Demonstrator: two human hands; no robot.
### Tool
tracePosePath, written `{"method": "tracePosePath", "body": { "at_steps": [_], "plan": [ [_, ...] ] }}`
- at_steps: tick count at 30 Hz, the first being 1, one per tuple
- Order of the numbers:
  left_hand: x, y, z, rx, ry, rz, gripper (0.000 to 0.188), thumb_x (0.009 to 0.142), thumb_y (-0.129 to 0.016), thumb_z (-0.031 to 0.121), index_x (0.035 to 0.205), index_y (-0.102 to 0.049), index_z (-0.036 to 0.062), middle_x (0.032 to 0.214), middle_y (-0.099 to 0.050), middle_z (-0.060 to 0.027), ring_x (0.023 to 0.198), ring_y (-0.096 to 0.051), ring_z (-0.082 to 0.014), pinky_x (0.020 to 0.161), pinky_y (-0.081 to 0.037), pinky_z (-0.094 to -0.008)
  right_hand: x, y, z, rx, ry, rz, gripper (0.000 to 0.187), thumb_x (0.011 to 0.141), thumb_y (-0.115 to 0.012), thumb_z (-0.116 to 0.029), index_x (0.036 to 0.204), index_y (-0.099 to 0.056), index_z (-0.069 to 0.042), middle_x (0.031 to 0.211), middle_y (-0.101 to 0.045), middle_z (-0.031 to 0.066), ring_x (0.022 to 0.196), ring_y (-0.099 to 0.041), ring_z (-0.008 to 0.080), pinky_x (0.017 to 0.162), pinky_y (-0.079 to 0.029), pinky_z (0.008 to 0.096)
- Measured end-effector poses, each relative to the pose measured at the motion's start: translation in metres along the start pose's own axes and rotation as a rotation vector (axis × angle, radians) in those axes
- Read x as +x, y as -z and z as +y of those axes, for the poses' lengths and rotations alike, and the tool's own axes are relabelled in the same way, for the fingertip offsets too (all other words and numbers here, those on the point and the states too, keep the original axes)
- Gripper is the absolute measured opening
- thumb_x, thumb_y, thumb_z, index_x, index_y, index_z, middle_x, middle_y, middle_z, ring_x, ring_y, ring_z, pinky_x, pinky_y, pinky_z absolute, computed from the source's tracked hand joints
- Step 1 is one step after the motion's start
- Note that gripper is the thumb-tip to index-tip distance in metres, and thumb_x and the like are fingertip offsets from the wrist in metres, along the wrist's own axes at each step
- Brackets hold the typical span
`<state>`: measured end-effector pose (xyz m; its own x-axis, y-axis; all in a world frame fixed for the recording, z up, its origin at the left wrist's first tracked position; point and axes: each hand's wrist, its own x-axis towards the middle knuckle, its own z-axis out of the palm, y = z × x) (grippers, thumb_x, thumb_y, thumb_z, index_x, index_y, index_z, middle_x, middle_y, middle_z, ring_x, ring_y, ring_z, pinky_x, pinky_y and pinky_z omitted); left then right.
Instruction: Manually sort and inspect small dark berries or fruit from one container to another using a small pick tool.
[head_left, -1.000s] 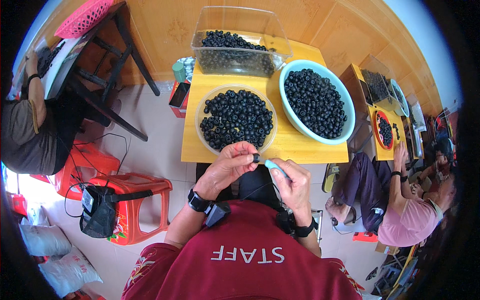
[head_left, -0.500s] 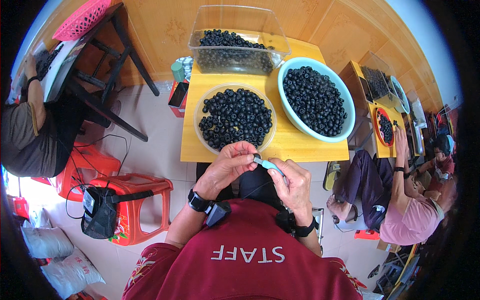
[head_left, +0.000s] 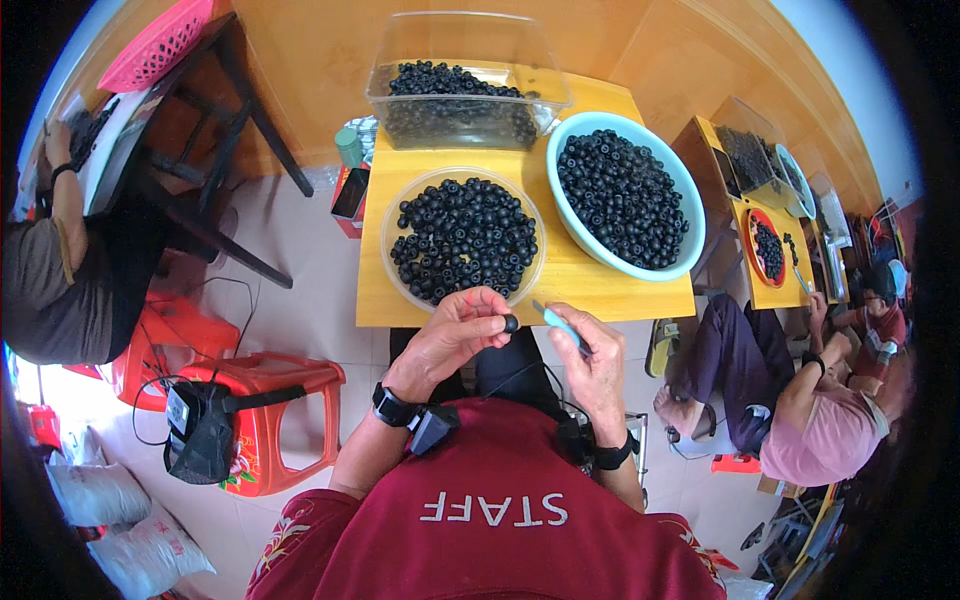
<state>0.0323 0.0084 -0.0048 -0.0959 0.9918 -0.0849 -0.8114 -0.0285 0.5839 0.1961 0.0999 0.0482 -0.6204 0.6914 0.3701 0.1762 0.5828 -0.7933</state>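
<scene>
Between thumb and fingertips, my left hand (head_left: pixel 450 338) pinches one small round black piece (head_left: pixel 511 324), bead-like in shape. My right hand (head_left: pixel 594 362) is wrapped round the light-blue handle of a small knife (head_left: pixel 562 325). Its short blade points up and left, a little apart from the piece. Both hands are just off the table's near edge. Beyond them, a round clear tray (head_left: pixel 541 240) holds many similar black pieces, several with a ringed hollow. To its right stands a pale-blue basin (head_left: pixel 697 250) heaped with more of them.
A clear rectangular bin (head_left: pixel 470 50) with black pieces stands at the back of the yellow table (head_left: pixel 600 306). Red stools (head_left: pixel 270 375) are at my left, near a dark-legged table. At the right, people sit by another yellow table (head_left: pixel 780 295).
The knife blade has come away from the black piece as my right hand shifted slightly right. The piece now shows more fully in my left fingers. A co-worker's raised arm at the right has lowered.
</scene>
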Motion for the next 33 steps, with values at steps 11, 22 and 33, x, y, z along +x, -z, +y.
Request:
{"method": "tracePosePath", "body": {
  "at_steps": [11, 22, 33],
  "plan": [
    [-0.007, -0.013, 0.009, 0.047, 0.186, -0.048, 0.027, 0.076, -0.064, 0.0, 0.097, -0.047, 0.0064, 0.088, -0.06, -0.0055, 0.072, -0.059, -0.0111, 0.066, -0.05, -0.0212, -0.002, -0.009, -0.006, 0.424, -0.218, -0.283, 0.016, 0.073, -0.07, -0.005, 0.088, -0.065, -0.001, 0.07, -0.056, 0.0021, 0.063, -0.05, 0.0084, 0.059, -0.039, 0.0214],
    [-0.005, -0.012, 0.005, 0.011, 0.194, -0.029, 0.028, 0.076, -0.065, 0.001, 0.097, -0.047, 0.0056, 0.082, -0.058, -0.0052, 0.069, -0.06, -0.0113, 0.064, -0.05, -0.0199, -0.007, -0.012, -0.001, 0.497, -0.322, -0.359, 0.011, 0.081, -0.062, -0.006, 0.09, -0.062, 0.001, 0.077, -0.061, 0.0031, 0.072, -0.058, 0.0091, 0.065, -0.045, 0.0217],
    [-0.003, -0.004, 0.0, -0.032, 0.226, -0.067, 0.027, 0.077, -0.064, 0.002, 0.097, -0.048, 0.0055, 0.084, -0.058, -0.0052, 0.072, -0.061, -0.0118, 0.064, -0.051, -0.02, -0.006, -0.009, 0.001, 0.589, -0.376, -0.378, 0.013, 0.077, -0.068, -0.007, 0.088, -0.063, -0.001, 0.074, -0.061, -0.0008, 0.069, -0.053, 0.0051, 0.063, -0.043, 0.019]
  ]
}}
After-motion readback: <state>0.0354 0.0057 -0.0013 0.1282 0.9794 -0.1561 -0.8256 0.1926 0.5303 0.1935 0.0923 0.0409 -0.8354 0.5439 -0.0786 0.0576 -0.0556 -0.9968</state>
